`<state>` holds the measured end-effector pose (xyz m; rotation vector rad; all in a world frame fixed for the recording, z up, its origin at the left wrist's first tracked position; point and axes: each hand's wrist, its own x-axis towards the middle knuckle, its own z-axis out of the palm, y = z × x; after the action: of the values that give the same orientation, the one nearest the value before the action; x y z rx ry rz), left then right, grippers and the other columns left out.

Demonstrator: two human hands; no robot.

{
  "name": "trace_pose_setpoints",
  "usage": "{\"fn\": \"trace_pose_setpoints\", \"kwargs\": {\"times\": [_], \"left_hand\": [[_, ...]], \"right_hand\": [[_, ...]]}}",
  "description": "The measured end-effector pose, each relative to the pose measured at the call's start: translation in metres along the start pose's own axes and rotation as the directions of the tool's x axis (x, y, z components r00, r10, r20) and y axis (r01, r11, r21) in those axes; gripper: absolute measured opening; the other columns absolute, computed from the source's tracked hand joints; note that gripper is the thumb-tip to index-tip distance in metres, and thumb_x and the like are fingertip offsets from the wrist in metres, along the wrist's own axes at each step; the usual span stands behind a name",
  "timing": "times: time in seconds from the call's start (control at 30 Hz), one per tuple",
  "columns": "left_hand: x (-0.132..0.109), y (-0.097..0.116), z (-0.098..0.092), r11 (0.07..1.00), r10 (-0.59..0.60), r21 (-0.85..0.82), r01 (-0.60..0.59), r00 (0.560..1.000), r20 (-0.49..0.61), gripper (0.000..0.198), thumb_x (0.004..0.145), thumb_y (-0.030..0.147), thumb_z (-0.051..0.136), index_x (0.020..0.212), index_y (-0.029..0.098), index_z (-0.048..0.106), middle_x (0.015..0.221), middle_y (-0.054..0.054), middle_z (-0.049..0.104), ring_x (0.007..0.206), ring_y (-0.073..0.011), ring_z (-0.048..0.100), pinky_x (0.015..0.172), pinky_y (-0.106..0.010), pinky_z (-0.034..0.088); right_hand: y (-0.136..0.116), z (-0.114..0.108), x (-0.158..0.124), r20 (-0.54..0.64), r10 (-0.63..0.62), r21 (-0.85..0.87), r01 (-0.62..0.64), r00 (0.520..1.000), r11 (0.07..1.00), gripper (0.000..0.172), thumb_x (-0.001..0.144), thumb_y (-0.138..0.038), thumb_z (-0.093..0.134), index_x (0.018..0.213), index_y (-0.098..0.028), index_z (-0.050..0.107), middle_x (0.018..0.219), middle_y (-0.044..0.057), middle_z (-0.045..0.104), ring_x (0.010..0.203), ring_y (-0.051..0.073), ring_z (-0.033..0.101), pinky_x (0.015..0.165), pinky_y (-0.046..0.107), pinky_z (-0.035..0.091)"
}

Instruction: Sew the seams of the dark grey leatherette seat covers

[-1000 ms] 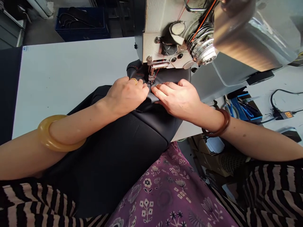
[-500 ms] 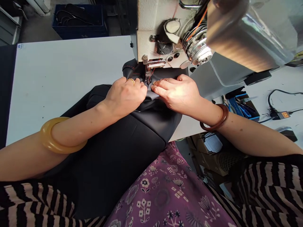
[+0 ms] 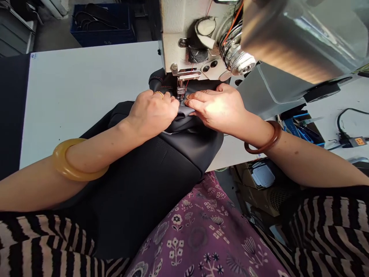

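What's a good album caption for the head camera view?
Left hand and right hand on black material, close to the presser foot of a sewing machine.

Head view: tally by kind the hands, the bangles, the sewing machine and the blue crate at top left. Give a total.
Hands: 2 (left hand, right hand)
Bangles: 2 (yellow bangle, brown bangle)
Sewing machine: 1
Blue crate: 1
Total: 6
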<state>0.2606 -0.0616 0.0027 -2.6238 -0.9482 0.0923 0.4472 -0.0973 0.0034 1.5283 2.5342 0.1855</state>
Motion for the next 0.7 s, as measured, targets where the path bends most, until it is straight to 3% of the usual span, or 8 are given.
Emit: {"fn": "trace_pose_setpoints", "kwargs": {"times": [0.23,0.43,0.53,0.6,0.63,0.7], "left_hand": [[0.001,0.006,0.003,0.987,-0.095,-0.123,0.102,0.994,0.055,0.044,0.092,0.003,0.029,0.100,0.010,0.072,0.098,-0.017,0.075,0.091,-0.0285,0.072,0.072,-0.039,0.051],[-0.001,0.010,0.016,0.962,-0.137,-0.239,0.136,0.991,0.016,0.052,0.096,0.007,0.018,0.105,0.009,0.068,0.109,-0.018,0.073,0.103,-0.0275,0.068,0.085,-0.042,0.050],[-0.019,0.009,0.035,0.928,-0.163,-0.359,0.100,0.975,-0.149,0.044,0.101,0.016,0.024,0.123,0.013,0.063,0.134,-0.016,0.064,0.127,-0.0277,0.059,0.101,-0.045,0.048],[-0.041,0.007,0.057,0.894,-0.275,-0.422,0.147,0.926,-0.258,0.042,0.103,0.027,0.035,0.141,0.018,0.050,0.150,-0.014,0.051,0.144,-0.0269,0.042,0.113,-0.048,0.042],[-0.052,0.006,0.069,0.869,-0.356,-0.447,0.212,0.896,-0.267,0.048,0.101,0.032,0.041,0.147,0.019,0.042,0.155,-0.015,0.046,0.149,-0.0272,0.035,0.116,-0.050,0.038],[-0.072,0.003,0.092,0.807,-0.481,-0.468,0.361,0.861,-0.167,0.067,0.096,0.044,0.053,0.153,0.017,0.031,0.156,-0.020,0.042,0.150,-0.0323,0.032,0.117,-0.057,0.034]], "right_hand": [[0.005,0.012,0.001,-0.117,-0.033,0.030,0.036,0.993,0.999,0.037,0.103,-0.030,0.030,0.122,-0.016,0.060,0.130,0.009,0.067,0.108,0.026,0.066,0.083,0.043,0.042],[0.005,0.013,0.004,-0.073,0.003,0.001,-0.003,0.997,1.000,0.042,0.104,-0.038,0.027,0.122,-0.018,0.060,0.126,0.010,0.068,0.109,0.026,0.065,0.082,0.041,0.041],[0.005,0.020,0.000,-0.134,0.011,0.050,-0.004,0.991,0.999,0.051,0.103,-0.051,0.027,0.122,-0.017,0.060,0.126,0.014,0.067,0.110,0.029,0.063,0.084,0.043,0.042],[0.002,0.030,-0.013,-0.230,0.033,0.138,-0.001,0.973,0.990,0.051,0.102,-0.052,0.032,0.128,-0.017,0.057,0.132,0.017,0.063,0.117,0.031,0.060,0.088,0.045,0.043],[-0.001,0.036,-0.023,-0.283,0.059,0.189,-0.005,0.957,0.982,0.049,0.101,-0.050,0.034,0.131,-0.017,0.055,0.136,0.018,0.061,0.121,0.032,0.058,0.091,0.046,0.043],[-0.012,0.051,-0.052,-0.364,0.140,0.288,-0.032,0.921,0.957,0.044,0.100,-0.045,0.037,0.130,-0.019,0.056,0.134,0.018,0.061,0.121,0.030,0.058,0.092,0.046,0.045]]}}
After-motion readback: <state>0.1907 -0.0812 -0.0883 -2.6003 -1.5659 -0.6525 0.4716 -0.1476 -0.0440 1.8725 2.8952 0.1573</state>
